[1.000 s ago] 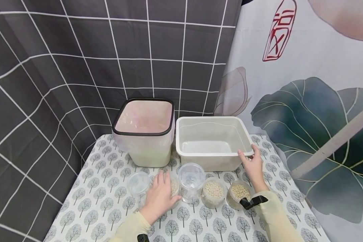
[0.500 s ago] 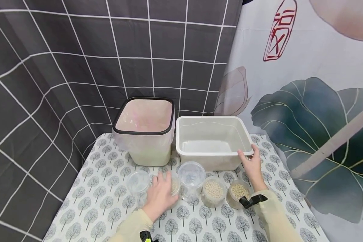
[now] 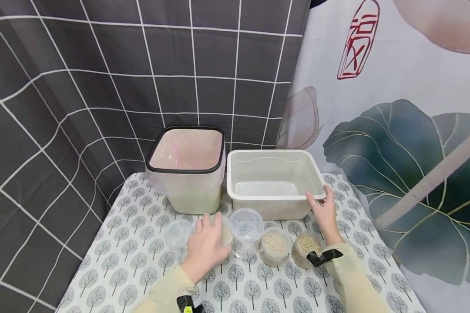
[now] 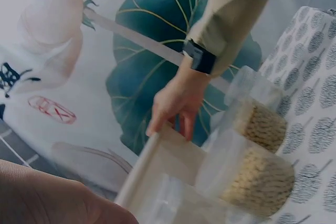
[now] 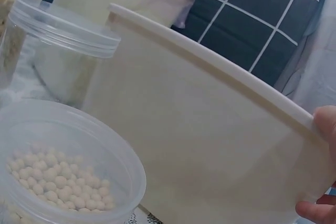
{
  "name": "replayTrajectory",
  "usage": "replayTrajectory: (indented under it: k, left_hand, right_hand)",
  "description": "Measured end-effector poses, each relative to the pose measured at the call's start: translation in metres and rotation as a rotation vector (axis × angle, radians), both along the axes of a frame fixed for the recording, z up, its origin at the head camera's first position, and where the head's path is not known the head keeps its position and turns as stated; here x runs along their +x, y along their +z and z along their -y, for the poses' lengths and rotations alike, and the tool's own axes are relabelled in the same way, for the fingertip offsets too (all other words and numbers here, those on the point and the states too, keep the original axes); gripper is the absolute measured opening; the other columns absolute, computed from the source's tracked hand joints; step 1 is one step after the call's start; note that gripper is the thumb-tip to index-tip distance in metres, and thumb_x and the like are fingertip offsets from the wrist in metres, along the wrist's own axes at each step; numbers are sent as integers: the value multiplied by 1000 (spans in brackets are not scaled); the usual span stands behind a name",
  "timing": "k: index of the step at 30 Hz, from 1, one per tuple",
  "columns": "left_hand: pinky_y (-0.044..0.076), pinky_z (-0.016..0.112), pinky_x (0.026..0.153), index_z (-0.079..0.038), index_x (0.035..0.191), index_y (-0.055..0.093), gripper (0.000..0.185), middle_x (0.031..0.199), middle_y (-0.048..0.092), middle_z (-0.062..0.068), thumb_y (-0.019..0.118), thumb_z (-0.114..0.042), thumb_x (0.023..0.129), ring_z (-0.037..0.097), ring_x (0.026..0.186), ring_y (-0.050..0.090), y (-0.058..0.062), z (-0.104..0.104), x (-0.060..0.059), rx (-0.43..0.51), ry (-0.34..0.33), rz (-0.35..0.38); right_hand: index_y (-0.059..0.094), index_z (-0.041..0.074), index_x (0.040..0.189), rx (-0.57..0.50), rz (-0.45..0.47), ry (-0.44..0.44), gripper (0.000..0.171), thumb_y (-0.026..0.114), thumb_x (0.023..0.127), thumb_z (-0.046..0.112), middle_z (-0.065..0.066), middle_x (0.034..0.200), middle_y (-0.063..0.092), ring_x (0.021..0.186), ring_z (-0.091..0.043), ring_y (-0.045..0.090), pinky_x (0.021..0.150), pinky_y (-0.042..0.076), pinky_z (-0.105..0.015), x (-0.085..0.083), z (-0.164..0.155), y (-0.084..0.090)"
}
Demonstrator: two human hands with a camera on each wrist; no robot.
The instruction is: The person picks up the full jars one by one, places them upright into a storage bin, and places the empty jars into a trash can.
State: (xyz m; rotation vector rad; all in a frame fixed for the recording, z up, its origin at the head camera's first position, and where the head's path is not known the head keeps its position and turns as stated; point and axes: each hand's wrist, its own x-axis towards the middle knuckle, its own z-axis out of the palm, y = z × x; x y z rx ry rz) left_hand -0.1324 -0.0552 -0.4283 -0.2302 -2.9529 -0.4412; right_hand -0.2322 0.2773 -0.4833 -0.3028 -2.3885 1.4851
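Note:
My left hand (image 3: 205,248) reaches around a clear plastic jar (image 3: 227,231), thumb on the near side and fingers on the far side; the hand hides much of the jar. At its left stands another clear jar (image 3: 178,234), see-through. With thumb and fingers, my right hand (image 3: 326,215) grips the near right corner of a white rectangular tub (image 3: 274,198). In the right wrist view, its thumb lies on the rim and the fingers are lower on the wall. Bare floor shows inside the tub in the head view.
In front of the tub stand a tall clear jar (image 3: 246,230), a jar of pale round beans (image 3: 275,247) and a jar of yellowish beans (image 3: 308,248). A black-rimmed, lined bin (image 3: 192,191) stands left of the tub. Patterned cloth (image 3: 117,261) covers the table; curtains hang behind.
My left hand has shifted slightly away from the body, its fingers more curled about the jar, which has moved slightly with it. The right hand stays at the tub corner.

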Motion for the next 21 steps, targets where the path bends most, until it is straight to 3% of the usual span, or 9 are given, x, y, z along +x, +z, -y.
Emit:
replayTrajectory:
  k: [11, 21]
  left_hand:
    - [49, 38, 56, -5, 135, 45, 87, 117, 49, 25, 75, -39, 61, 35, 98, 49, 39, 5, -1, -20, -21, -84]
    - [45, 34, 44, -7, 130, 50, 79, 110, 51, 20, 74, -37, 60, 32, 91, 49, 74, 9, -3, -3, -74, -261]
  right_hand:
    - [13, 7, 148, -7, -18, 12, 77, 55, 92, 38, -25, 142, 30, 123, -44, 38, 97, 37, -56, 1, 0, -1]
    - [13, 9, 148, -49, -33, 21, 77, 57, 91, 36, -23, 143, 28, 124, -43, 37, 99, 36, -53, 0, 0, -2]
